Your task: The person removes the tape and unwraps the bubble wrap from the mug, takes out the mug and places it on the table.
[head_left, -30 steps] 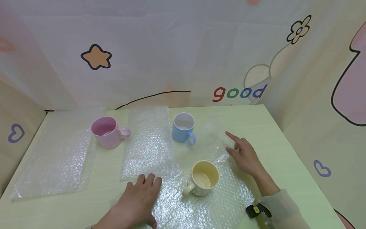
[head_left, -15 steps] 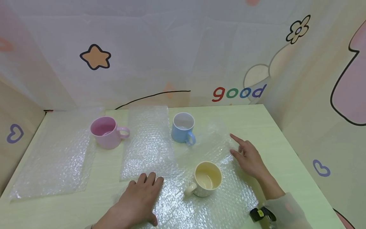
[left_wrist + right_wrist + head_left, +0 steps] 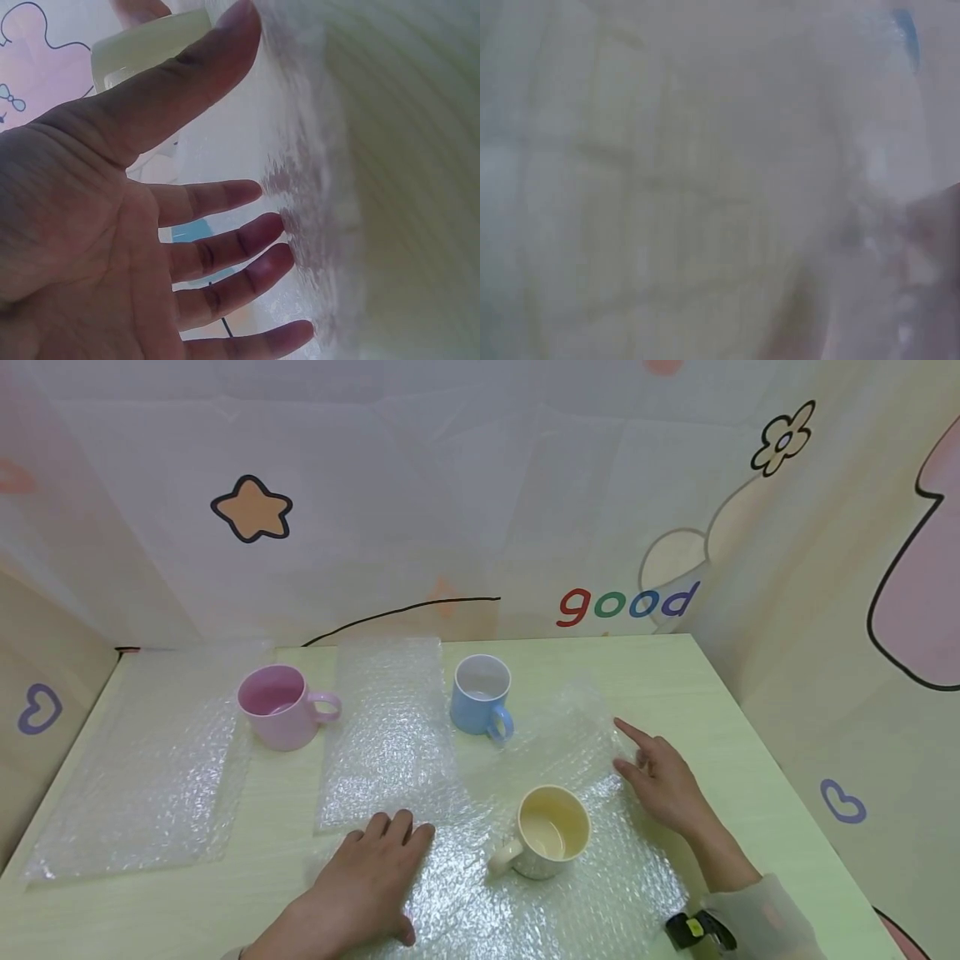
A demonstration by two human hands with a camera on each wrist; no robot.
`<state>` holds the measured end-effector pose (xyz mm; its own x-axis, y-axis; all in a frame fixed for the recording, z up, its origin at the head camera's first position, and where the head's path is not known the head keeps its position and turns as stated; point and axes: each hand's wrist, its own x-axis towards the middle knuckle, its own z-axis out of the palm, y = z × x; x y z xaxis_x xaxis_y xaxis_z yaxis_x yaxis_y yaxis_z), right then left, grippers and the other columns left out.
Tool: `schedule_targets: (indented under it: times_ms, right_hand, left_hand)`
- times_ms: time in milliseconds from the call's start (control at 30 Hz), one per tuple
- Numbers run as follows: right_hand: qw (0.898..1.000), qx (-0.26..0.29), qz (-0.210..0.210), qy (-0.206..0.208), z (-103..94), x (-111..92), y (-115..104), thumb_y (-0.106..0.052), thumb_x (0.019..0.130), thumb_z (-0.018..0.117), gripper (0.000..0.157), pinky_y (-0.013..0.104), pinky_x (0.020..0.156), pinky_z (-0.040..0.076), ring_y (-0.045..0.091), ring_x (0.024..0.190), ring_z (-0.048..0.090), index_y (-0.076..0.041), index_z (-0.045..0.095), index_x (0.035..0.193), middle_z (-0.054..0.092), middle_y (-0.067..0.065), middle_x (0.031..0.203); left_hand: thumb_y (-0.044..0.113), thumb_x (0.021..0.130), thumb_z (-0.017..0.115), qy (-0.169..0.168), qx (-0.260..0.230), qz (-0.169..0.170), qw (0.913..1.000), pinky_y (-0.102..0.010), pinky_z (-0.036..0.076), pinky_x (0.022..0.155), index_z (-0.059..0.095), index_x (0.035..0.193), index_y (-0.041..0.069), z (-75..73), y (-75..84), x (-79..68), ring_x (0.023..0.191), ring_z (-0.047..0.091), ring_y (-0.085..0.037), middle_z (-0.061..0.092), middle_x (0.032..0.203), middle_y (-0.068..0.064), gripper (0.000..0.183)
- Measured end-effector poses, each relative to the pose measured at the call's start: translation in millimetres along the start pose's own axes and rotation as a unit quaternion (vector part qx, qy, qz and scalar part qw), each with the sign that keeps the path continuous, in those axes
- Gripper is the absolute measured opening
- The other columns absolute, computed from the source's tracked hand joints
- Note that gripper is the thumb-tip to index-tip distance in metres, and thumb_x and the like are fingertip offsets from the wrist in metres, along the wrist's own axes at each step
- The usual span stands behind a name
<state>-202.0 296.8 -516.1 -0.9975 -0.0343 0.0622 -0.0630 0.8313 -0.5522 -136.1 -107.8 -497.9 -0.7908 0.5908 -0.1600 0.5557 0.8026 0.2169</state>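
A cream-yellow mug [image 3: 553,831] stands upright on a large bubble wrap sheet [image 3: 600,902] in the head view, its handle toward my left hand. My left hand [image 3: 367,885] rests on this sheet's left part, fingers spread. In the left wrist view the left fingertips [image 3: 292,330] touch the wrap and the mug [image 3: 150,45] shows beyond the thumb. At the sheet's right edge, my right hand [image 3: 663,785] touches the wrap with index finger and thumb extended apart. The right wrist view is blurred. A blue mug [image 3: 478,706] stands at the sheet's far side.
A pink mug [image 3: 281,718] stands at the left between two more bubble wrap pieces, a wide one [image 3: 142,777] and a narrower one [image 3: 390,735]. A printed cloth backdrop [image 3: 375,510] borders the pale table [image 3: 780,852]. A black strap [image 3: 693,931] sits at the right wrist.
My right hand has moved to the right, and the bubble wrap under it has shifted the same way. The yellow mug has ridden along rightward. My left hand has barely moved.
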Motion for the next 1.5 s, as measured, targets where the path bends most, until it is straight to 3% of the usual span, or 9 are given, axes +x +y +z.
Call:
schedule_targets:
  times_ms: [300, 700, 933, 1167, 1500]
  right_hand:
    - [1.000, -0.002, 0.023, -0.018, -2.8, -3, 3, -0.011, 0.101, 0.065, 0.060, 0.030, 0.064, 0.039, 0.021, 0.078, 0.042, -0.010, 0.044, 0.157, 0.049, 0.011, 0.089]
    - [0.999, -0.008, 0.033, -0.036, -5.5, -7, 5, -0.011, 0.100, 0.065, 0.061, 0.030, 0.064, 0.038, 0.020, 0.079, 0.043, -0.008, 0.043, 0.157, 0.050, 0.010, 0.088]
    - [0.998, -0.015, 0.045, -0.043, -5.2, -8, 7, -0.012, 0.100, 0.065, 0.062, 0.029, 0.062, 0.039, 0.020, 0.078, 0.043, -0.007, 0.043, 0.157, 0.050, 0.010, 0.087]
    - [0.997, -0.016, 0.050, -0.048, -4.6, -8, 9, -0.013, 0.100, 0.066, 0.061, 0.029, 0.061, 0.040, 0.020, 0.078, 0.044, -0.007, 0.044, 0.156, 0.050, 0.011, 0.087]
    - [0.997, -0.030, 0.050, -0.055, -1.3, -6, 13, -0.015, 0.099, 0.066, 0.060, 0.033, 0.068, 0.039, 0.021, 0.081, 0.045, -0.006, 0.046, 0.155, 0.051, 0.010, 0.088]
  left_hand:
    - [0.051, 0.048, 0.100, 0.002, -0.002, 0.005, 1.0000, -0.035, 0.043, 0.070, 0.053, 0.127, 0.017, 0.5, -0.8, 1.4, 0.097, 0.046, -0.022, 0.044, 0.101, 0.003, 0.098]
    - [0.047, 0.048, 0.102, 0.013, -0.009, 0.015, 0.9998, -0.034, 0.041, 0.072, 0.053, 0.120, 0.020, 0.8, -0.4, 1.9, 0.094, 0.044, -0.020, 0.043, 0.100, 0.004, 0.091]
    - [0.044, 0.049, 0.102, 0.014, -0.017, 0.017, 0.9996, -0.040, 0.046, 0.078, 0.055, 0.131, 0.018, 1.2, -0.4, 2.8, 0.099, 0.047, -0.023, 0.048, 0.105, 0.001, 0.098]
    - [0.044, 0.049, 0.103, 0.024, -0.007, 0.019, 0.9995, -0.042, 0.048, 0.079, 0.055, 0.129, 0.019, 2.1, 0.1, 2.7, 0.102, 0.050, -0.024, 0.050, 0.108, 0.000, 0.097]
    - [0.043, 0.049, 0.103, 0.021, -0.013, 0.018, 0.9995, -0.043, 0.048, 0.081, 0.055, 0.129, 0.019, 1.9, 0.1, 2.9, 0.103, 0.051, -0.025, 0.051, 0.110, -0.001, 0.096]
